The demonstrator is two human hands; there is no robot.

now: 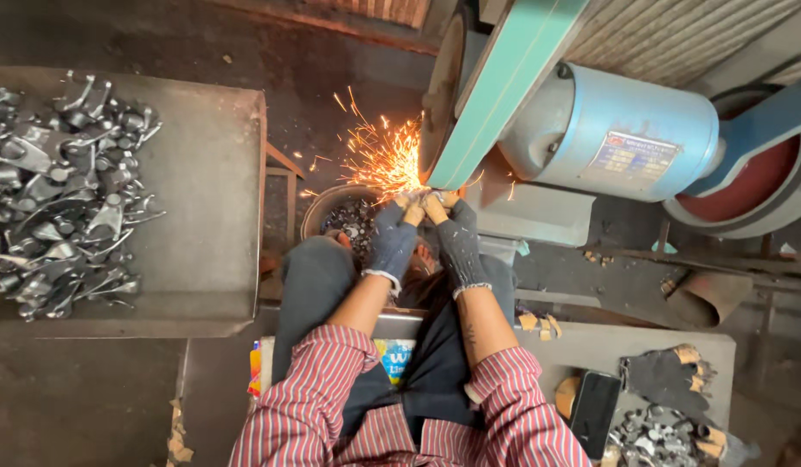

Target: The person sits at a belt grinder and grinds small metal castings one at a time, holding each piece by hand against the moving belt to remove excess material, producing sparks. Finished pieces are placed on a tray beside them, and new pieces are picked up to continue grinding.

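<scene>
Head view looks straight down on a person seated at a belt grinder, both gloved hands pushed forward to the running green belt (504,82). The left hand (392,238) and the right hand (457,238) are closed side by side, fingertips pinching a small metal part (428,197) against the belt where it wraps the contact wheel; the part itself is almost wholly hidden by the fingers. Orange sparks (379,156) fan out to the left from the point of contact.

Judging from the heap of similar grey forgings (59,195) lying on the metal tray (210,173) at the left, the part is likely rigid, compact steel, heavy for its size, with uneven edges. It will probably grow hot at the ground face and tend to be dragged along by the belt, so a firm two-handed pinch on the end away from the belt, fingers kept behind the contact line, seems the sound hold.

A round bucket (331,207) with dark pieces sits just below the sparks. The blue motor (625,130) lies to the right; spare gloves (669,376) and a black phone (595,411) rest on a bench near the right elbow.
</scene>
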